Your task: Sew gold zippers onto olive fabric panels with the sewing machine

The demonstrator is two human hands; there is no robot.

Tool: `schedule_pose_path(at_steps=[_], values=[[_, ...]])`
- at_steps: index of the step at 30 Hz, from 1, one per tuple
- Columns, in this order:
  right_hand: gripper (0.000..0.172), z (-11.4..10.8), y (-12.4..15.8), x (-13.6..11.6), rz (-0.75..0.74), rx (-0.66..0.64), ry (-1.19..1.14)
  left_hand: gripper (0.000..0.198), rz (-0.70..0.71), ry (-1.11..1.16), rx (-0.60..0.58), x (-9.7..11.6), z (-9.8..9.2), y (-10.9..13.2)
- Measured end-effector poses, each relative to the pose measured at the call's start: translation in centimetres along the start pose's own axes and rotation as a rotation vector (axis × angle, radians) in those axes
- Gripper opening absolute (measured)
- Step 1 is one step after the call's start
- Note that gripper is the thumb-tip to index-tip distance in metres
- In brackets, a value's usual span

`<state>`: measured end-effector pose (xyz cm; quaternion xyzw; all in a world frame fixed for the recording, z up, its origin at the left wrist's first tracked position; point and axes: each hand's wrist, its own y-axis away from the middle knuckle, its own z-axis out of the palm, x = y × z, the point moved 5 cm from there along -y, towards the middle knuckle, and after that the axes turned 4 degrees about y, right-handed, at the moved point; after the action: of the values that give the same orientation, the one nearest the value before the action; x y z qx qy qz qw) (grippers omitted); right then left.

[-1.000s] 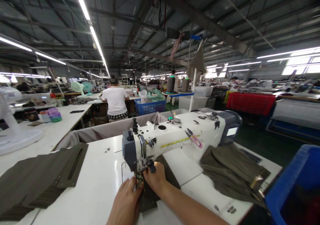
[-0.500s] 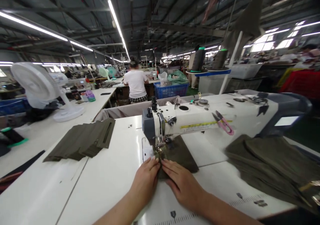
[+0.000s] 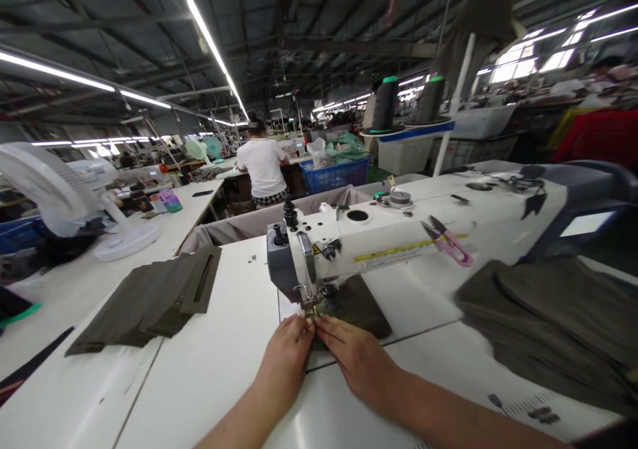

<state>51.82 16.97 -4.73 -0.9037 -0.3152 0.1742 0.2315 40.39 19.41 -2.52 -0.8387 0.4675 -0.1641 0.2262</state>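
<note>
Under the presser foot of the sewing machine (image 3: pixel 349 236), just ahead of the fingers, lies the olive fabric piece (image 3: pixel 356 306). Left hand (image 3: pixel 286 359) and right hand (image 3: pixel 356 362) rest flat on the tabletop (image 3: pixel 209 369), fingers extended and pressing the cloth's near edge, not pinching it. Fingertips (image 3: pixel 305 321) sit almost touching the needle area. Risk, as judged: fingertips could be caught by the needle if cloth feeds unevenly; a crooked seam could follow from unequal pressure. Left of the fingers: stack of cut pieces (image 3: pixel 149 299). Versus half a second ago: hands similarly placed, view shifted slightly, stack nearer the left edge.
</note>
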Motion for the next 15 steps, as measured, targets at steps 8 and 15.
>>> schedule_pose_path(at_steps=[8,15], values=[[0.04,-0.5,-0.4,0.6,0.05,0.016,-0.017,0.024,-0.06,0.1,-0.021,-0.7,-0.6,-0.1],[0.028,0.0,0.7,-0.4,-0.011,0.055,0.153,0.025,0.083,-0.031,0.058,0.7,-0.9,1.6]])
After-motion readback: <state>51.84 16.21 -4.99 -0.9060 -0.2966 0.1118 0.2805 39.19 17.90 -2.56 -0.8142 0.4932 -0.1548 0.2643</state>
